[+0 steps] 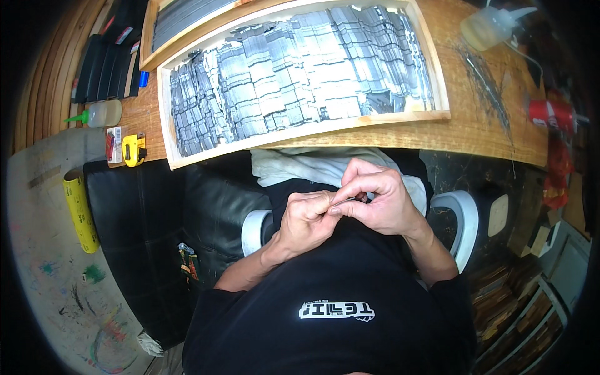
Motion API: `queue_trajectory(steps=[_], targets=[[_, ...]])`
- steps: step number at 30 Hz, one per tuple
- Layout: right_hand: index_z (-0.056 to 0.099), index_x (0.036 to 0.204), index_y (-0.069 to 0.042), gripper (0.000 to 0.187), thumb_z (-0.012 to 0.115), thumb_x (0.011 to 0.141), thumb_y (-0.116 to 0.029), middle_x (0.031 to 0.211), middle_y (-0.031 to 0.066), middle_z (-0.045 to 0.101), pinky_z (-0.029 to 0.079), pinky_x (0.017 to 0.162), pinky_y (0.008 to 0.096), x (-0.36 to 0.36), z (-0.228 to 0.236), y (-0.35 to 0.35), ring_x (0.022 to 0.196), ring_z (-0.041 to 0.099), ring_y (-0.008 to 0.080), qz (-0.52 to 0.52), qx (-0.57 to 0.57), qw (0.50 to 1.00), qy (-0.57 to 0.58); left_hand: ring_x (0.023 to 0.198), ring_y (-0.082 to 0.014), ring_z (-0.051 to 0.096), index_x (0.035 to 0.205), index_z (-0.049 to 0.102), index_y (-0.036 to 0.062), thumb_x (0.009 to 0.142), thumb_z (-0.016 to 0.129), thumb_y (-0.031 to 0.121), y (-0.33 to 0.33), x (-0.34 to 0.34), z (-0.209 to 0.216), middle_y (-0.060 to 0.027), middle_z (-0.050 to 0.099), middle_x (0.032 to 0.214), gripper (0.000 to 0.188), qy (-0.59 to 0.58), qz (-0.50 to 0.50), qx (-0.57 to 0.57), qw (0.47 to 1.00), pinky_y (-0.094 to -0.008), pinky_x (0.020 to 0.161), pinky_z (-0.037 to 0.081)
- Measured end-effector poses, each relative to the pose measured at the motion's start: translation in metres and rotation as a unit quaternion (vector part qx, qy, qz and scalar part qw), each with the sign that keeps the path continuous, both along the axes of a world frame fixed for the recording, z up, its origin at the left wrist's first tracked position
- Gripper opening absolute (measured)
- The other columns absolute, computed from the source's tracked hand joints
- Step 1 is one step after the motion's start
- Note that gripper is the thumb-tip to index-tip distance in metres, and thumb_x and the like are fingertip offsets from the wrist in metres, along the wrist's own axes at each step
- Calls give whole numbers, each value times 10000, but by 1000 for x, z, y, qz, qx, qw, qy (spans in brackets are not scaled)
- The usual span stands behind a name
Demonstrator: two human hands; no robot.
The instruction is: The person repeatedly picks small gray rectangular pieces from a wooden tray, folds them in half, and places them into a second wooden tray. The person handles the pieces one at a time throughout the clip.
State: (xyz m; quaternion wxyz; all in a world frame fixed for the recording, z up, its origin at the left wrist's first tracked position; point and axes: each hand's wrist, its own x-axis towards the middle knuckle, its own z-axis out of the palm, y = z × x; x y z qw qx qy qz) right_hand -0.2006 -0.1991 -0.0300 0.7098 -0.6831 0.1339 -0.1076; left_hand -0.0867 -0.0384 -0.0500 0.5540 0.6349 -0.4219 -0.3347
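While bringing left hand (308,222) and right hand (382,203) together, right in front of the black shirt (337,269), pinching a thin dark piece (351,200)! Clamped on it with the fingertips of both, mostly hiding it from view. Holding it on the near side of the wooden table (465,137), apart from the shallow tray (275,144). Look inside that tray: packed close with rows of grey strips (287,75). Spot a red can (550,115) far right, and a yellow tool (132,150) near the green-tipped bottle (104,114) on the left.
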Motion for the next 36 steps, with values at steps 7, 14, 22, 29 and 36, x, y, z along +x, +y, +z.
queue_trajectory(steps=[7, 14, 22, 29, 36], targets=[[810, 899, -47, 169, 900, 756, -40, 803, 27, 635, 447, 604, 280, 3, -5, 10, 695, 572, 139, -62, -126, 987, -82, 633, -276, 706, 940, 735, -51, 860, 711, -75, -3, 8, 5, -173, 712, 756, 87, -11, -15, -3, 1000, -330, 564, 519], [796, 1009, -23, 204, 878, 851, -124, 827, 41, 617, 443, 627, 264, 2, -10, 27, 703, 551, 134, -152, -106, 977, -107, 594, -238, 704, 998, 779, -5, 892, 762, 14, -10, 24, 12, -162, 714, 729, 109, 21, -59, 19, 998, -316, 541, 504], [795, 1070, -4, 229, 855, 851, -31, 869, 37, 602, 456, 630, 230, -5, 8, 16, 749, 576, 100, -130, -78, 988, -36, 566, -143, 648, 1063, 796, 33, 932, 775, 96, -10, 34, 16, -125, 738, 739, 147, 59, -88, 67, 992, -288, 541, 486], [817, 967, -34, 191, 884, 791, 0, 836, 31, 646, 461, 617, 236, -10, 8, 16, 741, 611, 108, -118, -111, 986, -29, 636, -294, 725, 1046, 784, 10, 916, 775, 77, -13, 39, 23, -184, 739, 791, 147, 38, -119, 54, 991, -348, 573, 521], [811, 920, -39, 166, 896, 780, -9, 828, 27, 647, 467, 611, 244, -11, 7, 15, 732, 618, 109, -105, -102, 989, -14, 629, -307, 715, 1029, 782, 6, 891, 780, 62, -10, 37, 14, -187, 733, 783, 149, 17, -115, 34, 993, -349, 569, 520]])
